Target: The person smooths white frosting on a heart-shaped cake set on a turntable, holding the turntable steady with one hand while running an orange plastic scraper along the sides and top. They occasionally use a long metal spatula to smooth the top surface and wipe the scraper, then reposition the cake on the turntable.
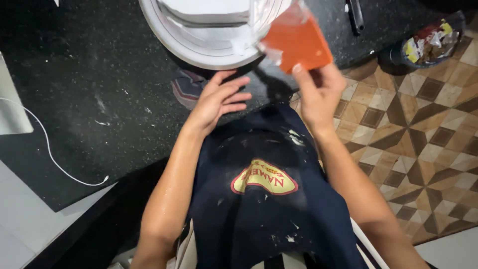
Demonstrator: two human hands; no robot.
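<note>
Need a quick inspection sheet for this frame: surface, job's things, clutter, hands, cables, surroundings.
Surface: black speckled counter, dusted with white smears.
Job's things: orange card with white paste along one edge, held over the rim of a white bowl of white mix.
Clutter: dark tool at the counter's back; bin of wrappers on the floor.
Hands: right hand pinches the card; left hand open, empty, at the counter edge.
Cables: white cable trailing across the counter, end loose.
Surroundings: patterned tile floor; stained dark apron.

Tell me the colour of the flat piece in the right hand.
Orange, a flat square piece pinched by the right hand; head view.
</note>
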